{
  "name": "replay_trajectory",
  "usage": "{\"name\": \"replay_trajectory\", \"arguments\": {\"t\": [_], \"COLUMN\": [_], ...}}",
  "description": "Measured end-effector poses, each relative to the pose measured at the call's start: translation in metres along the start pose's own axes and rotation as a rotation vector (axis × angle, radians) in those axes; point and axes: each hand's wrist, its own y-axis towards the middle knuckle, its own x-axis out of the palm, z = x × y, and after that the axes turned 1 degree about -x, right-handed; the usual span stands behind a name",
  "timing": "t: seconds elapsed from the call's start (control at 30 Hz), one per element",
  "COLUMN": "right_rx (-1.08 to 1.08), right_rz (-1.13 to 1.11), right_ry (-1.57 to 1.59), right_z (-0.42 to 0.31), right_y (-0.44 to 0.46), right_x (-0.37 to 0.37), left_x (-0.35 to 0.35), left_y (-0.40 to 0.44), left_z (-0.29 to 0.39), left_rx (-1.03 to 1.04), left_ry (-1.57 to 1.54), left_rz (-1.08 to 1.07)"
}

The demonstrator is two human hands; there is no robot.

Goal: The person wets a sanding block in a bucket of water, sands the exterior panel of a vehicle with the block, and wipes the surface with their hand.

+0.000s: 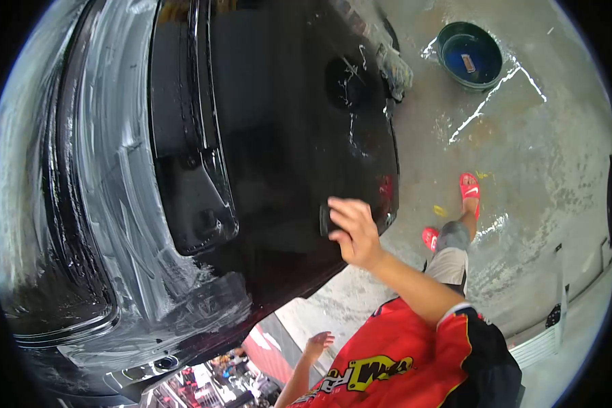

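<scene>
My right hand (357,234) is closed round a small dark pad (325,221) at the glossy black panel of a vehicle (279,136). Its fingers lie along one side of the pad and the thumb along the other. My left hand (319,345) is away from the panel near the bottom, its fingers apart and nothing seen in it. Whitish streaks cover the vehicle's left part around a dark glass pane (177,136). A few thin white marks lie on the black panel near its upper right edge.
A dark green bucket (470,56) with liquid and a small block inside stands on the wet concrete floor (523,149). My feet in red sandals (469,187) are beside the vehicle. A pale ridged panel (537,345) lies at the lower right; small cluttered items (217,377) show below.
</scene>
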Motion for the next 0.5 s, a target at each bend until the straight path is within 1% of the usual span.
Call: {"name": "replay_trajectory", "arguments": {"t": [0.03, 0.13, 0.2, 0.27, 0.33, 0.37, 0.4, 0.43, 0.5], "right_rx": [-0.026, -0.086, -0.024, -0.054, -0.027, 0.021, 0.022, 0.015, -0.047], "right_rz": [0.044, 0.135, 0.171, 0.169, 0.073, 0.029, 0.017, 0.018, -0.066], "right_ry": [-0.016, -0.088, -0.08, -0.077, -0.055, -0.035, -0.004, -0.004, 0.002], "right_z": [0.018, 0.084, 0.105, 0.089, 0.026, -0.003, -0.023, -0.025, -0.031], "right_y": [0.028, 0.163, 0.21, 0.184, 0.095, 0.046, -0.002, -0.004, -0.003], "right_x": [0.004, 0.021, 0.024, 0.023, 0.015, 0.009, 0.007, 0.004, 0.002], "left_x": [0.003, 0.006, 0.005, 0.001, 0.007, 0.007, 0.009, 0.009, 0.007], "left_y": [0.001, 0.0, 0.004, 0.007, 0.006, 0.008, 0.008, 0.009, 0.016], "left_z": [0.002, 0.001, -0.006, -0.007, 0.002, 0.001, -0.003, -0.007, -0.012], "left_rx": [-0.017, 0.029, 0.033, 0.048, -0.007, 0.003, 0.009, 0.027, 0.043], "left_ry": [0.003, 0.083, 0.112, 0.208, 0.14, 0.107, 0.103, 0.126, 0.145], "left_rz": [0.015, 0.009, -0.012, -0.028, 0.058, 0.054, 0.053, 0.011, -0.057]}}
